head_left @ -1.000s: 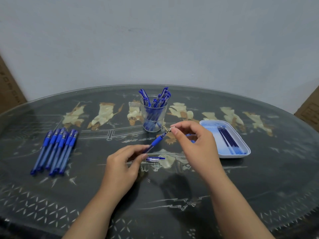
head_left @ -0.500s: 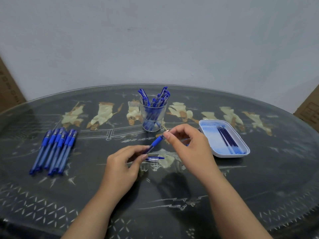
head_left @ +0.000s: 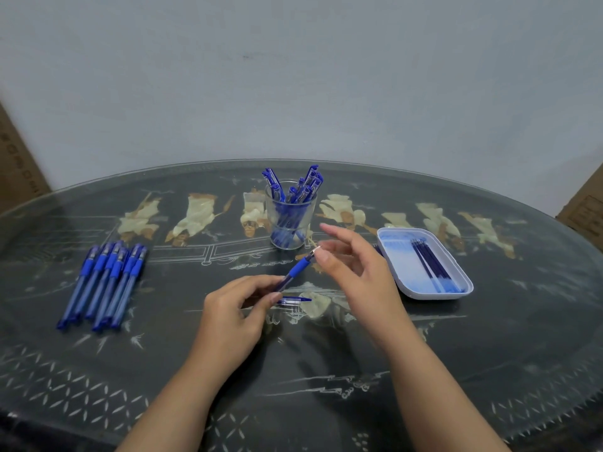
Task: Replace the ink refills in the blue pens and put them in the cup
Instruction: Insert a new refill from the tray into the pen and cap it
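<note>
Head view: your left hand (head_left: 228,318) holds 1 blue pen (head_left: 295,270), tip toward the cup (head_left: 288,220). Your right hand (head_left: 352,272) is loose by the tip and holds nothing. Many pens stand in the cup already. A bunch of pens (head_left: 104,282) lies at the left, and refills (head_left: 430,265) lie in the tray (head_left: 434,296), so I think lots is left.

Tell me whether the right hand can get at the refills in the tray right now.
Probably yes: the right hand is open and close beside the tray, and the refills lie uncovered in it with nothing over them.
</note>
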`<state>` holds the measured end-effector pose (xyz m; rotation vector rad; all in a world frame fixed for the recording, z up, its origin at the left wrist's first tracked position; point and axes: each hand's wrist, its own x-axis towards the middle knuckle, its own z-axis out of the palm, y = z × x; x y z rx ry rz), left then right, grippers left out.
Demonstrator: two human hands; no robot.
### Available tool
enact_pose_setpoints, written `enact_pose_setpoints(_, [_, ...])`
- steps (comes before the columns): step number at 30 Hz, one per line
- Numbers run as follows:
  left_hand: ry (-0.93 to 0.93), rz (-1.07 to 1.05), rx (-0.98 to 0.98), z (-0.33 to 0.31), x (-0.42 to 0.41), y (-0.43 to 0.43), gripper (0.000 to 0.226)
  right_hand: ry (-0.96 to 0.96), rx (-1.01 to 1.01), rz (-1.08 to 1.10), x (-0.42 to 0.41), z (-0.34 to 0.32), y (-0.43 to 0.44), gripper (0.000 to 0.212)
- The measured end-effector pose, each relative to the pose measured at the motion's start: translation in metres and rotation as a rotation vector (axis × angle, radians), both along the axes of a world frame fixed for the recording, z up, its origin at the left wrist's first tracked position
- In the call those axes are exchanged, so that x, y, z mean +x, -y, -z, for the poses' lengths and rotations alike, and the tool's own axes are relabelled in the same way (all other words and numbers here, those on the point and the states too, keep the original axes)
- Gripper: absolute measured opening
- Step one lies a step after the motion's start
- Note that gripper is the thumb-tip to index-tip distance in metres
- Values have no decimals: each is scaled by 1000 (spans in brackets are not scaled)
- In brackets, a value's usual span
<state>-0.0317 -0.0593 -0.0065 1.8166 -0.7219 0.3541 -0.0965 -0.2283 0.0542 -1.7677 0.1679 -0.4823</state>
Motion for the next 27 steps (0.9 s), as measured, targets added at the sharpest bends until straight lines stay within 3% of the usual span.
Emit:
enact_pose_setpoints(3, [-5,-3,8,0,0,0,31,11,-103,60,2,4,-1,7])
enact_pose_setpoints(6, [-15,1,5,0,0,0,29,-15,-134,106,3,7,-3,22])
enact_pose_setpoints(9, [-17,0,-7,0,1,0,31,-5,-94,11,1,4,-2,21])
enact_pose_setpoints(12, [-31,-5,-12,0,0,0,31,34,-134,65,3,7,-3,8])
enact_pose_setpoints(15, [-28,-5,-6,0,0,0,29,22,-126,106,4,9,-3,18])
enact_pose_setpoints(19, [-17,-5,-1,0,0,0,28,51,-99,21,1,5,-4,16])
enact_pose_setpoints(21, [-21,-3,-2,0,0,0,28,57,-109,88,3,8,-5,9])
enact_pose_setpoints(23, [-23,-4,0,0,0,-1,28,44,-97,135,4,9,-5,17])
enact_pose_setpoints(27, [-22,-3,2,0,1,-1,30,47,-24,38,1,5,-5,20])
